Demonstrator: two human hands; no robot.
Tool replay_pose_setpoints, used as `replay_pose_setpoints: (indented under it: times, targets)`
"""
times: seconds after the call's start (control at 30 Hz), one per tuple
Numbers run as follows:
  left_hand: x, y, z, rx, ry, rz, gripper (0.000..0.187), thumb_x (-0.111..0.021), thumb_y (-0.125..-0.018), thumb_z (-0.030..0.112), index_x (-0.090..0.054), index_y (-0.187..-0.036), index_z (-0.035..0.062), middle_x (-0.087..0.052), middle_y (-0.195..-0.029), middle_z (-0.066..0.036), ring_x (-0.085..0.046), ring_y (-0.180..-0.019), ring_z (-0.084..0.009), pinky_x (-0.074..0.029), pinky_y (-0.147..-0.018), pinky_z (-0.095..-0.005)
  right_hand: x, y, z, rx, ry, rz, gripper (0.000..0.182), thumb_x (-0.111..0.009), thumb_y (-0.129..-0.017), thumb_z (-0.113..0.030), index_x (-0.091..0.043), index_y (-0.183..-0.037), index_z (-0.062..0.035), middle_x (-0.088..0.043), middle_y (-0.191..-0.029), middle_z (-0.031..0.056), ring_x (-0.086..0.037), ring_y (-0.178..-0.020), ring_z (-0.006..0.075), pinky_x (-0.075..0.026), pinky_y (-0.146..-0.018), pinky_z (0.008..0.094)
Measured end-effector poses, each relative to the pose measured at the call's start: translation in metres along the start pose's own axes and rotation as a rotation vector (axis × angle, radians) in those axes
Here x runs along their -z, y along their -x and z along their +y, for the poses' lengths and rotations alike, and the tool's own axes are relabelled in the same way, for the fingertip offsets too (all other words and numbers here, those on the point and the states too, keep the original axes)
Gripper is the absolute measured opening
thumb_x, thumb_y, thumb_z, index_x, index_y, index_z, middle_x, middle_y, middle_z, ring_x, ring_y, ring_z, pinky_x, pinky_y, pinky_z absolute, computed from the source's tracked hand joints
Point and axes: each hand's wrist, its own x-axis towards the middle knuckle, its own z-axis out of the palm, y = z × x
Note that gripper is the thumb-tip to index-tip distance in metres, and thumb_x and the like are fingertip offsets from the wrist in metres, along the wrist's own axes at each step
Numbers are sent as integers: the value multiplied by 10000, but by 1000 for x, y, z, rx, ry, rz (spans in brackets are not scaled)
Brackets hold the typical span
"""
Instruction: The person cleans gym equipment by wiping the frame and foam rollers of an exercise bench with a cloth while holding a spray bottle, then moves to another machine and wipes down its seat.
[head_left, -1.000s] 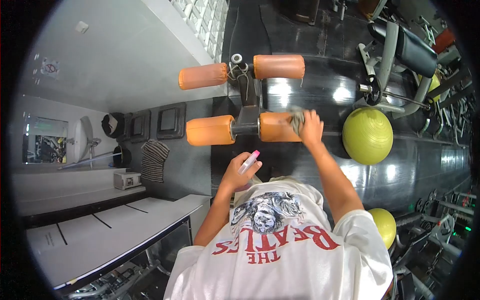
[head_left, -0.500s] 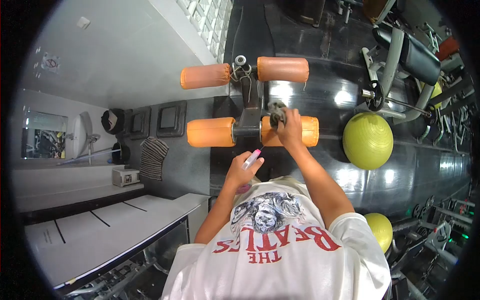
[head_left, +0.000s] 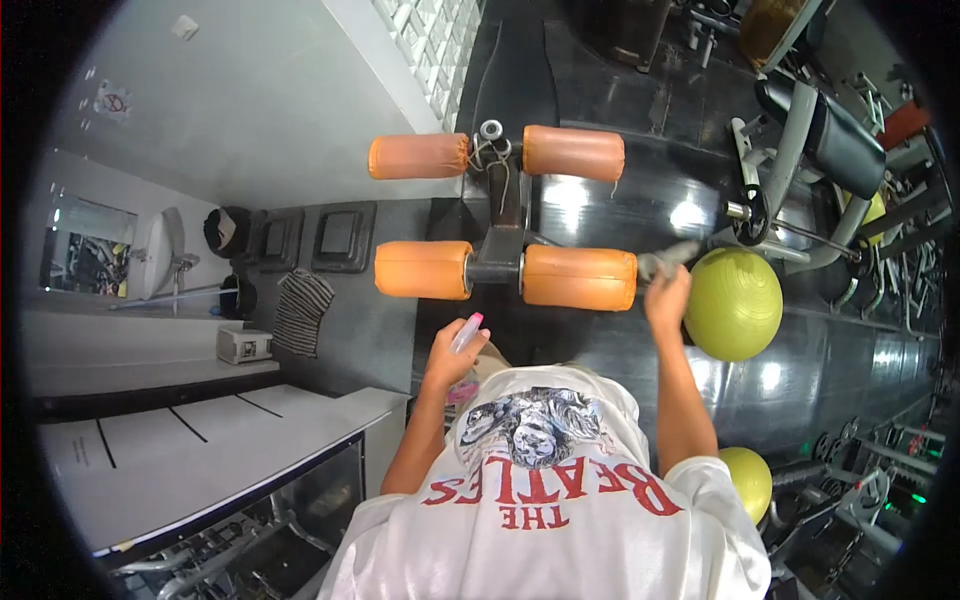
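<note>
My left hand (head_left: 452, 358) is closed around a small clear bottle (head_left: 465, 335) with a pink top, held upright-tilted just in front of the bench. My right hand (head_left: 668, 298) grips a grey cloth (head_left: 667, 261), smeared by motion, at the outer end of the near right orange roller pad (head_left: 580, 278). On the other side of the metal post (head_left: 500, 255) sits the near left orange pad (head_left: 424, 270). Farther off are two faded orange pads, a left one (head_left: 418, 157) and a right one (head_left: 573, 153), with a string (head_left: 492, 158) tied between them.
A yellow-green exercise ball (head_left: 735, 305) lies right beside my right hand, and another ball (head_left: 746, 482) is behind it. A padded weight machine (head_left: 800, 150) stands at the right. To the left are a counter (head_left: 200, 450), a striped mat (head_left: 303, 312) and a sink (head_left: 158, 255).
My right hand has moved right with the cloth, from the top of the near right pad to past its outer end. My left hand has shifted slightly left and down with the bottle.
</note>
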Motion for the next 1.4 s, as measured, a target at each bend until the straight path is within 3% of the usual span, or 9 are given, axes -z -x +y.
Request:
replay_pose_setpoints:
  times: [0.2, 0.33, 0.4, 0.53, 0.7, 0.87, 1.13, 1.3, 1.4]
  targets:
    - [-6, -13, 25, 1, 39, -15, 309, -756, -927, 297, -648, -930, 8, -610, -697, -30, -598, -569, -123, -479, -549, -290, -100, 68, -119, 703, 192, -546, 387, -698, -801, -103, -657, -1185, -130, -618, -1176, 142, -586, -1136, 371, -450, -902, 561]
    - [6, -2, 59, -65, 124, 31, 270, -745, -940, 257, -671, -1006, 6, -622, -735, -23, -594, -585, -104, -485, -559, -281, -89, 44, -56, 556, 387, -528, 385, -643, -872, -152, -672, -1253, -198, -636, -1291, 128, -604, -1205, 325, -426, -965, 589]
    - [17, 1, 43, -89, 207, 58, 265, -741, -946, 240, -678, -1051, 5, -630, -768, -17, -589, -601, -93, -490, -561, -269, -38, 16, -40, 54, 301, -593, 367, -637, -910, -176, -661, -1276, -175, -644, -1302, 141, -641, -1173, 336, -463, -986, 557]
    - [32, 15, 11, -34, 200, 130, 247, -743, -943, 231, -681, -1031, 9, -629, -776, -11, -572, -601, -83, -494, -556, -259, -13, -23, -26, -71, 372, -420, 407, -626, -968, -309, -628, -1337, -138, -648, -1269, 171, -642, -1180, 377, -521, -954, 527]
    - [24, 34, 5, 60, 214, 130, 199, -759, -931, 173, -662, -1006, 15, -622, -766, -13, -586, -580, -104, -470, -526, -283, -102, 1, -93, 456, 63, -397, 334, -651, -893, -236, -651, -1192, -88, -641, -1167, 191, -644, -1028, 417, -511, -878, 550]
    - [24, 38, 11, -54, 240, 133, 176, -745, -939, 162, -640, -944, 21, -617, -759, -21, -590, -581, -106, -489, -547, -283, -114, 46, -139, 521, 424, -582, 362, -696, -852, -230, -676, -1207, -163, -658, -1107, 160, -666, -1033, 370, -522, -865, 543]
    - [59, 36, 10, -97, 263, 150, 185, -739, -941, 169, -637, -934, 15, -624, -761, -21, -593, -576, -105, -484, -550, -275, -8, -39, -8, -300, 465, -508, 446, -633, -922, -288, -659, -1280, -23, -677, -1232, 284, -644, -1193, 419, -515, -979, 501]
    - [86, -4, 7, -88, 237, 9, 225, -756, -927, 198, -653, -972, 3, -629, -778, -24, -601, -579, -114, -495, -543, -280, -41, 17, -32, 95, 29, -47, 407, -648, -983, -279, -637, -1199, 66, -654, -1193, 315, -609, -1154, 484, -475, -1014, 479]
    - [107, -18, 26, -8, 308, -124, 252, -755, -925, 206, -670, -1023, -10, -632, -784, -26, -603, -574, -120, -495, -519, -287, -60, 67, -91, 304, 17, -292, 283, -630, -983, -164, -600, -1202, 13, -613, -1150, 259, -587, -1039, 470, -460, -927, 526]
